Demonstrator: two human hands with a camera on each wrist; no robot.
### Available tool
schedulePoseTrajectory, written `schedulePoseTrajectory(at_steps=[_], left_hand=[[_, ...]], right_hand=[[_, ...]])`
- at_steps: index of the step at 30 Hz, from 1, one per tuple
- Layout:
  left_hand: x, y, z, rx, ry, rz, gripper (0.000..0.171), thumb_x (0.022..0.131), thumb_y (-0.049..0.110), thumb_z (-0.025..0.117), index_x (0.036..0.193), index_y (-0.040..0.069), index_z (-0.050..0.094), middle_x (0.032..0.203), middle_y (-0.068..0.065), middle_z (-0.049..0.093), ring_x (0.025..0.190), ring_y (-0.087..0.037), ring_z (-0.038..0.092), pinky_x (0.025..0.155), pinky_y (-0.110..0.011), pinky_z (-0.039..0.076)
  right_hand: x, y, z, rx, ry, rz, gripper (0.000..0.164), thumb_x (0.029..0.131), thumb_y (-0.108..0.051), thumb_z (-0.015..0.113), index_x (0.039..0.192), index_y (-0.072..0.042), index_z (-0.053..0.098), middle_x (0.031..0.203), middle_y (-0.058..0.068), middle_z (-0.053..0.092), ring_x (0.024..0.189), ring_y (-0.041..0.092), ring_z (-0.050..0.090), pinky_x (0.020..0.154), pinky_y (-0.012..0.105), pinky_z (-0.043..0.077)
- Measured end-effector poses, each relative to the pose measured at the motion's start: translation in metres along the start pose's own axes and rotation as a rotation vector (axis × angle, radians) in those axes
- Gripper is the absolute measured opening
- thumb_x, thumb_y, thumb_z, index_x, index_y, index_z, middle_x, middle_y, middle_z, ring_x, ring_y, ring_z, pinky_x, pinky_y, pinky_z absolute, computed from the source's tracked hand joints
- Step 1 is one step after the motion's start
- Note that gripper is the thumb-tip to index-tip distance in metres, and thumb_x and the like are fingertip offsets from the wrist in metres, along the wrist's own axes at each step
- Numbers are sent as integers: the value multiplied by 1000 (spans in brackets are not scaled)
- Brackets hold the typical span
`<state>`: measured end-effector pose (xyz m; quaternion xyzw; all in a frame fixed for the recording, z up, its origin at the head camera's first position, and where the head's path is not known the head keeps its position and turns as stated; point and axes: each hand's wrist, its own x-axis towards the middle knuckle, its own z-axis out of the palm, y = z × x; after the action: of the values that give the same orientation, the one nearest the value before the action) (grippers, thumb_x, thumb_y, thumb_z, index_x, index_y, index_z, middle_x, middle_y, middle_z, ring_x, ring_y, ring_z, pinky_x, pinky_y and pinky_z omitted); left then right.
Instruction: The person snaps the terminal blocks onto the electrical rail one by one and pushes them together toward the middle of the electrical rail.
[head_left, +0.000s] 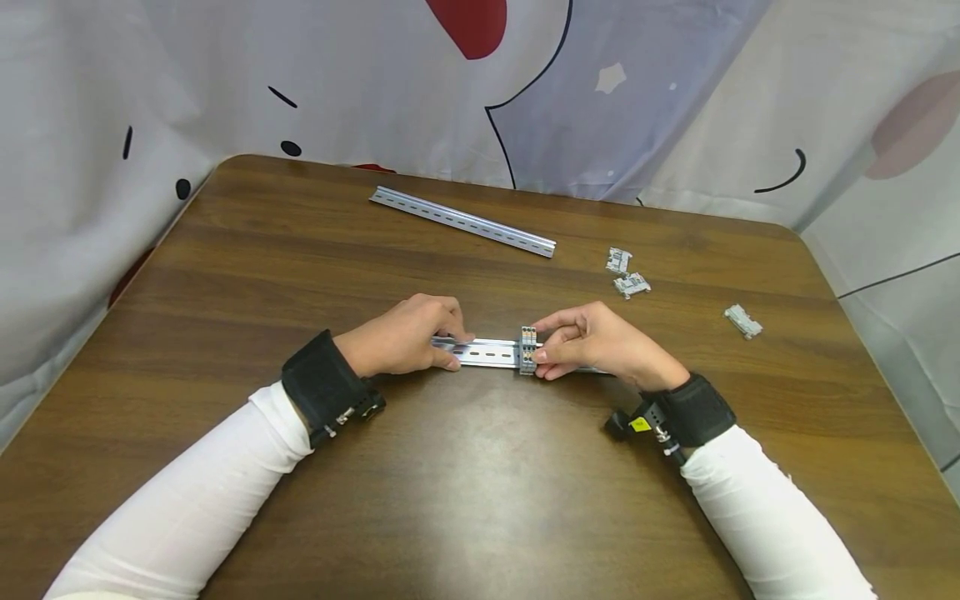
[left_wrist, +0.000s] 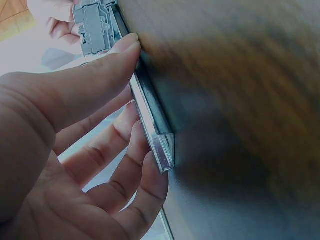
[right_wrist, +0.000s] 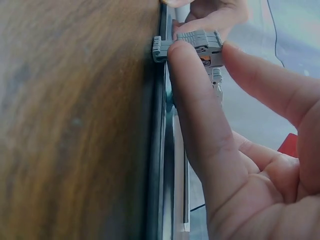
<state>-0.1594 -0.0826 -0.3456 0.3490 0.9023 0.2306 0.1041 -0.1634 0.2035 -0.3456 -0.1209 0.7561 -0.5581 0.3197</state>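
Observation:
A slotted metal DIN rail (head_left: 487, 354) lies across the middle of the table. My left hand (head_left: 408, 337) grips its left part, thumb along one edge and fingers curled against the other, as the left wrist view shows. Grey terminal blocks (head_left: 527, 354) with orange parts sit side by side on the rail, right of that hand. With thumb and fingers my right hand (head_left: 600, 343) pinches these blocks from their right side. In the right wrist view, fingertips touch both ends of the grey blocks (right_wrist: 192, 42). The right hand partly hides the rail's right end.
Farther back on the table lies a second DIN rail (head_left: 461, 221), set at a slant. Three loose terminal blocks rest to the right: two close together (head_left: 632, 285) and one apart (head_left: 742, 321). A printed curtain (head_left: 337, 83) hangs behind the table's far edge.

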Motion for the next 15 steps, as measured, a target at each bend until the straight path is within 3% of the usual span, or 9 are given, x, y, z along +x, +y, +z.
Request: schedulePoseTrajectory(at_steps=[9, 15], left_hand=[[0, 0, 0, 1, 10, 10, 41, 78, 18, 83, 117, 10, 74, 100, -7, 66, 90, -23, 61, 77, -34, 49], [0, -1, 1, -3, 1, 4, 40, 80, 19, 82, 118, 11, 74, 100, -7, 66, 91, -22, 61, 78, -34, 50]], right_hand=[[1, -2, 10, -50, 85, 16, 44, 87, -13, 75, 124, 3, 59, 85, 15, 76, 73, 23, 75, 72, 43, 60], [0, -6, 16, -78, 115, 29, 40, 89, -10, 71, 124, 6, 58, 84, 15, 75, 72, 23, 75, 71, 43, 61]])
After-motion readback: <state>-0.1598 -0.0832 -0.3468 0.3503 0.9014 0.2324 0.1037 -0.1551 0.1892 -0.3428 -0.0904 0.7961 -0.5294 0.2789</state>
